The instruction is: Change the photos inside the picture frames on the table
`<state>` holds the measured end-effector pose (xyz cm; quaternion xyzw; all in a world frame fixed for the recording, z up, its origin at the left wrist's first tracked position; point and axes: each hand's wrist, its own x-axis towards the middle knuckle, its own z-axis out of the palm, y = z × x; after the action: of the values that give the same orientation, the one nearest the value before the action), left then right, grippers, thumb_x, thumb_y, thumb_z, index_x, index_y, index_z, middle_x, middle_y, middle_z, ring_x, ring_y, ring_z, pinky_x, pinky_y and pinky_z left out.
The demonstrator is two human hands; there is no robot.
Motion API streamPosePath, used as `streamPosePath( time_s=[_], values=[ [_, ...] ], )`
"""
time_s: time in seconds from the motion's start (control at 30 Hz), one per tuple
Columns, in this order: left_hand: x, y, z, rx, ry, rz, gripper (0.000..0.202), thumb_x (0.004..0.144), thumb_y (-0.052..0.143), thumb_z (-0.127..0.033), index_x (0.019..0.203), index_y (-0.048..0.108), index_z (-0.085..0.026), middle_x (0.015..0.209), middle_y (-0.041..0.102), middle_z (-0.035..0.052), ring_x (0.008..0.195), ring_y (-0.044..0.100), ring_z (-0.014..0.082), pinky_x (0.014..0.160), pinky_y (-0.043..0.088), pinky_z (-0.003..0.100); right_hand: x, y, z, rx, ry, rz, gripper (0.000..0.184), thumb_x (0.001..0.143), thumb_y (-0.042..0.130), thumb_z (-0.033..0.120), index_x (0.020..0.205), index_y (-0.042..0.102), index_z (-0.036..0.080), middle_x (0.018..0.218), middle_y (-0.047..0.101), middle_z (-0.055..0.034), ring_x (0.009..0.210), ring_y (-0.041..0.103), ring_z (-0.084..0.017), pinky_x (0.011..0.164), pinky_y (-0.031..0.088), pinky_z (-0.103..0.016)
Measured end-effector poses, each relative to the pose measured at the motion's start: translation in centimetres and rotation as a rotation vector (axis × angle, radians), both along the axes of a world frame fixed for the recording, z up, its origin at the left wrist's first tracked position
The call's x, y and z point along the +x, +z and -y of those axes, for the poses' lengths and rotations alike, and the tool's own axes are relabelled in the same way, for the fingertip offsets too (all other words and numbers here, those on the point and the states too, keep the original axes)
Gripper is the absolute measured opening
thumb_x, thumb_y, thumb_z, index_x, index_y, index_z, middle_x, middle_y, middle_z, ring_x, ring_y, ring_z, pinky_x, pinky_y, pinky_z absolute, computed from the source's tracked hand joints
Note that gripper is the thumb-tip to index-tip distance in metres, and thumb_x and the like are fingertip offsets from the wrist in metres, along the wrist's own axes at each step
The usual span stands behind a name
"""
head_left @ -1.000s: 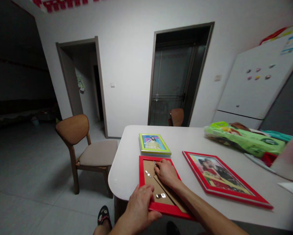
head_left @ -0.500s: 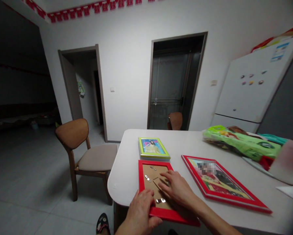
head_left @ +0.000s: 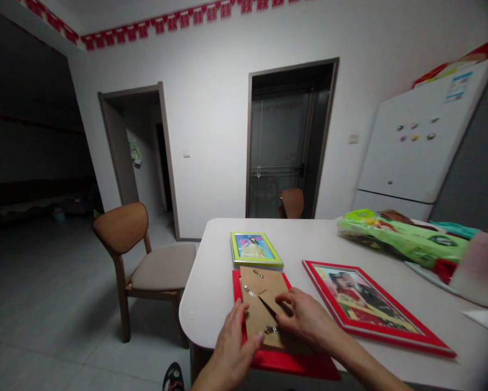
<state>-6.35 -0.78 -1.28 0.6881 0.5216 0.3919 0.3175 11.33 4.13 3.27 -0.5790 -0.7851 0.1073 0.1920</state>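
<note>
A brown picture-frame backing board with metal clips lies tilted over a red picture frame, raised out of its recess. My right hand pinches the stand flap cut into the middle of the board. At the board's left edge is my left hand, its fingers along the side and its thumb on the near part. Just beyond is a green picture frame with a picture of a figure in a yellow dress. A larger red frame with a photo lies face up to the right.
These frames lie on a white table with a rounded corner. A green package and a pinkish container stand at the right. One wooden chair is at the left, another chair behind the table.
The backing board has come up out of the red frame and shifted slightly, its far end now overlapping the frame's top border. My right hand has closed on the flap.
</note>
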Motion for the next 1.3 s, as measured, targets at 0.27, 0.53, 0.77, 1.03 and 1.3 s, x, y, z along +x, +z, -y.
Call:
streamPosePath(
  time_s=[0.27,0.53,0.77,1.03,1.3],
  values=[
    [-2.8,0.9,-2.8,-0.062,0.128,0.671,0.044,0.062,0.052,-0.021,0.104,0.042,-0.014,0.104,0.055,0.0082,0.091,0.054,0.0198,0.079,0.042,0.029,-3.7,1.3,0.7,0.087,0.152,-0.212,0.033,0.067,0.048,0.033,0.093,0.061,0.017,0.092,0.056,-0.0086,0.083,0.052,-0.018,0.073,0.039,-0.027],
    [-10.1,0.5,-2.5,-0.187,0.209,0.380,0.042,0.062,0.048,-0.018,0.103,0.042,-0.013,0.096,0.058,0.0057,0.077,0.058,0.0157,0.067,0.045,0.025,0.5,-2.2,-1.6,0.041,0.006,-0.085,0.038,0.073,0.041,0.034,0.100,0.058,0.014,0.096,0.057,-0.0116,0.088,0.052,-0.021,0.076,0.038,-0.028],
    [-10.8,-1.5,-3.5,-0.122,0.375,-0.039,0.042,0.062,0.052,-0.018,0.104,0.046,-0.014,0.103,0.057,0.0070,0.092,0.053,0.0182,0.079,0.038,0.025,2.6,-4.2,-2.0,0.063,-0.155,0.109,0.037,0.071,0.041,0.033,0.100,0.055,0.015,0.089,0.055,-0.0110,0.082,0.053,-0.021,0.068,0.037,-0.028],
    [-9.9,-1.2,-2.7,-0.014,0.505,-0.540,0.047,0.064,0.053,-0.023,0.110,0.044,-0.017,0.105,0.053,0.0065,0.100,0.045,0.0211,0.082,0.033,0.029,3.4,-5.5,-2.5,0.010,-0.242,0.118,0.045,0.070,0.040,0.028,0.113,0.045,0.013,0.092,0.058,-0.0127,0.082,0.055,-0.022,0.065,0.036,-0.028],
    [-3.1,0.3,-1.1,0.169,0.220,-0.347,0.043,0.067,0.047,-0.019,0.109,0.046,-0.016,0.113,0.049,0.0072,0.107,0.040,0.0194,0.093,0.029,0.031,4.0,-4.2,-2.5,-0.180,-0.285,-0.396,0.058,0.066,0.038,0.021,0.122,0.030,0.008,0.075,0.062,-0.0101,0.065,0.058,-0.020,0.058,0.040,-0.028]
  ],
)
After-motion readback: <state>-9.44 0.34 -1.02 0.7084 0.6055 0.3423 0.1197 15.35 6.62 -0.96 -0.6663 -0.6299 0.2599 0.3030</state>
